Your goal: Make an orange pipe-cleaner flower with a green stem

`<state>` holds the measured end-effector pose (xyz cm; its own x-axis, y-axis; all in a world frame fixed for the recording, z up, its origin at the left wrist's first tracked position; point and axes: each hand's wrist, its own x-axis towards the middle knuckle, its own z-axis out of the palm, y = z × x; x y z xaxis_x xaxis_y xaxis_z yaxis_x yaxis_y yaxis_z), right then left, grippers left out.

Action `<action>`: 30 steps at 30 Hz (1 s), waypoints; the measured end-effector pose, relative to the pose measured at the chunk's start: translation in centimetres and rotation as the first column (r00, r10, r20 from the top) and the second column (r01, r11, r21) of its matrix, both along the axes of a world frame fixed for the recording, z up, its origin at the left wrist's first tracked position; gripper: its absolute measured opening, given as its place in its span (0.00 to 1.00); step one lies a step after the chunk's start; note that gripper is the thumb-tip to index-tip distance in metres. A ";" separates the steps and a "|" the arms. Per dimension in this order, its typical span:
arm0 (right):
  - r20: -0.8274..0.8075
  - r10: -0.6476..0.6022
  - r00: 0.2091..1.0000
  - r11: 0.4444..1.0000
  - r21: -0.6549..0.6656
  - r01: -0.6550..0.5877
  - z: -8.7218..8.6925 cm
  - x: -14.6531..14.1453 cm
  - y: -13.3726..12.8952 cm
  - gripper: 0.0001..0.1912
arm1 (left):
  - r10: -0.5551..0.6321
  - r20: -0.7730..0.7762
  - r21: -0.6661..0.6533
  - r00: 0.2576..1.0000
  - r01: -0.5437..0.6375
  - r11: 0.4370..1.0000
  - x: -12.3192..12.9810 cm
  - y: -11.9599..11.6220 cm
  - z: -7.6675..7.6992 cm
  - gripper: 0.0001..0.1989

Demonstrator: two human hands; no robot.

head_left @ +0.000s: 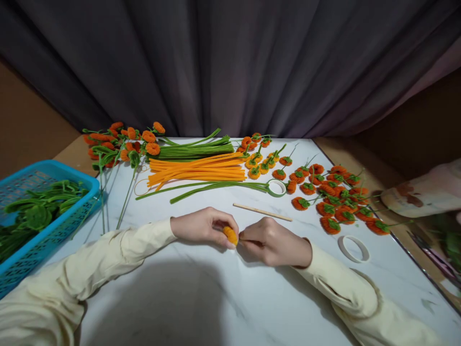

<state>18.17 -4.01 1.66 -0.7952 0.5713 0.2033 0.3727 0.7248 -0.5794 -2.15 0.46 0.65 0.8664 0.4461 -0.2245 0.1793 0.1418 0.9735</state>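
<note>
My left hand point(207, 227) is closed around a small yellow-orange pipe-cleaner pumpkin point(229, 235), a ribbed, fuzzy ball, just above the white marbled table. Close on its right, my right hand point(268, 241) is pinched at the ball's side; whatever sits between those fingertips is too small to make out. Beyond the hands lies a thin wooden stick point(262, 212). A bundle of orange pipe cleaners point(196, 169) is laid out farther back, with green pipe cleaners point(196, 151) behind it and a few loose green ones point(212, 185) in front.
Finished orange pumpkins with green tops point(338, 192) cover the right side. A blue basket point(50, 216) of green leaves stands at left, near a bunch of stemmed orange pieces point(149, 136). Tape rolls point(355, 249) lie on the table; a bottle point(425, 190) and scissors point(428, 250) are at right.
</note>
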 end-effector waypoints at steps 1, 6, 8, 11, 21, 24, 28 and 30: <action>0.029 -0.019 0.999 0.985 0.173 0.014 -0.2 -0.1 -0.1 0.16 | 0.058 0.001 -0.100 0.998 -0.058 0.993 0.0 0.0 -0.2 0.10; 0.019 -0.132 0.991 0.589 0.806 0.062 -1.7 -0.3 -0.3 0.13 | 0.259 0.056 -0.573 0.964 -0.181 0.799 0.2 0.0 -0.9 0.16; 0.006 -0.145 0.989 0.536 0.841 0.074 -2.1 -0.2 -0.2 0.14 | 0.289 0.094 -0.678 0.953 -0.151 0.719 0.2 0.0 -1.2 0.16; 0.009 -0.182 0.983 0.526 0.846 0.089 -2.2 -0.1 0.1 0.13 | 0.311 0.122 -0.722 0.943 -0.131 0.680 0.2 0.1 -1.5 0.13; 0.029 -0.129 0.991 0.554 0.831 0.048 -2.4 0.2 0.5 0.15 | 0.293 0.145 -0.736 0.945 -0.095 0.670 -0.1 0.5 -2.1 0.12; 0.025 -0.087 0.996 0.573 0.819 0.030 -2.5 0.1 0.4 0.16 | 0.262 0.148 -0.744 0.954 -0.067 0.665 -0.2 0.5 -2.2 0.13; -0.020 -0.087 0.996 0.609 0.790 0.069 -2.7 -0.2 0.2 0.14 | 0.241 0.161 -0.723 0.957 -0.052 0.689 -0.4 0.7 -2.4 0.15; -0.086 -0.123 0.989 0.706 0.692 0.148 -2.8 -0.5 0.0 0.12 | 0.242 0.151 -0.698 0.959 -0.070 0.713 -0.5 0.9 -2.4 0.16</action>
<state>17.71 -3.96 -1.15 -0.7065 0.3592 0.6098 0.4897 0.8702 0.0547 -2.64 1.35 -1.73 0.8613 0.3796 -0.3377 -0.1071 0.7853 0.6097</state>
